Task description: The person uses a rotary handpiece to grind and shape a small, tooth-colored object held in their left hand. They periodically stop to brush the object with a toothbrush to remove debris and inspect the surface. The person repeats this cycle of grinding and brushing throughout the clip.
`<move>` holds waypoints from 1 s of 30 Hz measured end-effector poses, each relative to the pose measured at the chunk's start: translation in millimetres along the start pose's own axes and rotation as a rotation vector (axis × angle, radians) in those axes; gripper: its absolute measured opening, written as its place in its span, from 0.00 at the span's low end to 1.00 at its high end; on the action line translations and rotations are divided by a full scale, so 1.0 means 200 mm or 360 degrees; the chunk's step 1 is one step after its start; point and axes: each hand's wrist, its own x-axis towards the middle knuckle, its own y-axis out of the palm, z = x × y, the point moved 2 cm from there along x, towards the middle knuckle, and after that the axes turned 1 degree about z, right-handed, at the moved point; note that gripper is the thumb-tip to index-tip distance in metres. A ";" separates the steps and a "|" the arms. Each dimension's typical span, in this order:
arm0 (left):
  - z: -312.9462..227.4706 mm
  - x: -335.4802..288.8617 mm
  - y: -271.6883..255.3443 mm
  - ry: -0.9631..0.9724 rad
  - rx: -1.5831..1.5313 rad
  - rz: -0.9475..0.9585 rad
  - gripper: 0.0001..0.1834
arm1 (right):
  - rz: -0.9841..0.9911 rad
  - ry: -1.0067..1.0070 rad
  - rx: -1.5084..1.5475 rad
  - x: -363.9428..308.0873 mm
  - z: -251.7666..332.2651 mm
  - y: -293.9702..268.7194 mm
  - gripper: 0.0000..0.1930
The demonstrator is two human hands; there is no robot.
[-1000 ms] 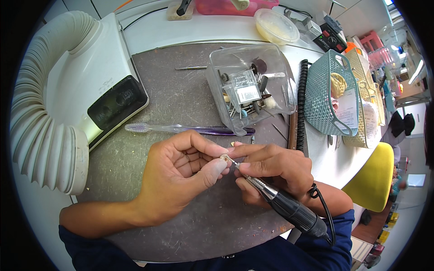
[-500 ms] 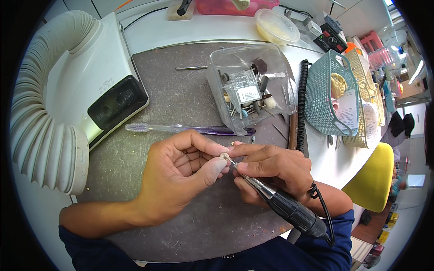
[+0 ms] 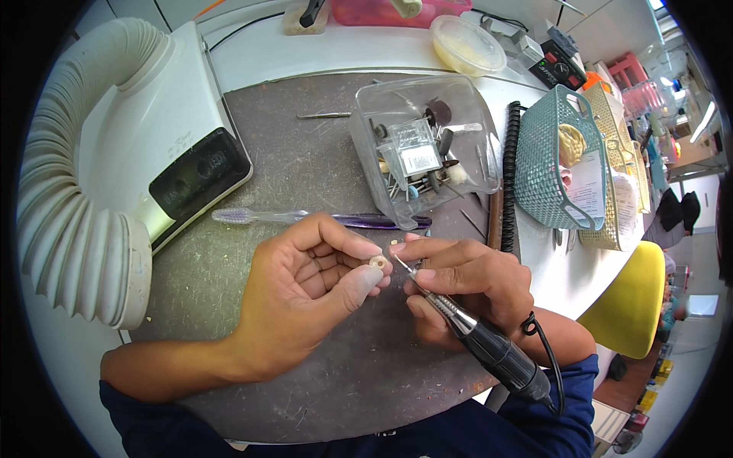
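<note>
The left hand (image 3: 305, 294) pinches a small, pale, rounded piece (image 3: 376, 262) at its fingertips, steadying it above the grey bench (image 3: 305, 175). The right hand (image 3: 466, 278) grips a black-and-silver rotary handpiece (image 3: 473, 340) pen-style, its thin bit touching the piece for control.

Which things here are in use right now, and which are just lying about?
In use:
left hand
small tooth-like piece
right hand
rotary handpiece

Lying about:
toothbrush
clear box of burs
teal basket
dust extractor
</note>
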 end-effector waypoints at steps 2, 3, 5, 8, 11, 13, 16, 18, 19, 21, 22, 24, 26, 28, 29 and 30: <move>0.01 0.00 -0.01 0.0027 0.0010 -0.0009 0.08 | -0.0029 -0.0045 0.0015 0.00 0.01 0.00 0.17; 0.01 0.00 -0.01 0.0040 0.0033 -0.0009 0.09 | -0.0046 -0.0079 0.0023 -0.01 0.02 0.00 0.16; 0.01 0.00 -0.01 0.0064 0.0079 -0.0010 0.09 | -0.0049 -0.0133 0.0028 0.00 0.03 0.01 0.14; 0.01 0.00 -0.01 0.0064 0.0087 -0.0007 0.09 | 0.0012 -0.0177 0.0019 0.01 0.05 0.01 0.14; 0.00 0.00 0.00 0.0085 0.0138 -0.0002 0.09 | 0.0009 -0.0127 0.0038 0.00 0.04 0.00 0.13; 0.01 0.00 0.00 0.0086 0.0107 -0.0030 0.08 | -0.0033 -0.0115 0.0043 -0.01 0.02 0.01 0.13; 0.00 0.00 0.00 0.0046 0.0076 -0.0046 0.08 | -0.0005 -0.0164 -0.0015 0.00 0.02 0.00 0.16; 0.00 0.00 0.00 0.0045 0.0083 -0.0035 0.08 | 0.0022 -0.0192 -0.0045 0.00 0.03 -0.01 0.18; 0.00 0.00 -0.01 0.0064 0.0097 -0.0023 0.08 | 0.0025 -0.0193 -0.0046 0.00 0.03 -0.01 0.18; 0.00 0.00 -0.01 0.0077 0.0100 -0.0020 0.09 | 0.0002 -0.0169 -0.0020 0.00 0.03 0.00 0.17; -0.01 0.00 0.00 0.0070 0.0088 -0.0029 0.10 | -0.0024 -0.0144 0.0007 0.00 0.03 0.00 0.16; -0.01 0.00 0.01 0.0035 0.0094 -0.0040 0.10 | -0.0067 -0.0119 0.0048 0.00 0.03 0.00 0.15; -0.01 0.00 0.01 -0.0019 0.0131 -0.0043 0.11 | -0.0103 -0.0120 0.0077 -0.01 0.02 0.00 0.15; -0.01 0.00 0.01 -0.0036 0.0071 -0.0049 0.11 | -0.0079 -0.0114 0.0058 -0.01 0.02 -0.01 0.16; -0.01 0.00 0.01 -0.0044 0.0041 -0.0052 0.10 | -0.0067 -0.0111 0.0048 -0.01 0.01 -0.01 0.17; -0.01 0.00 0.00 -0.0035 0.0047 -0.0041 0.10 | -0.0061 -0.0104 0.0032 -0.01 0.01 -0.02 0.17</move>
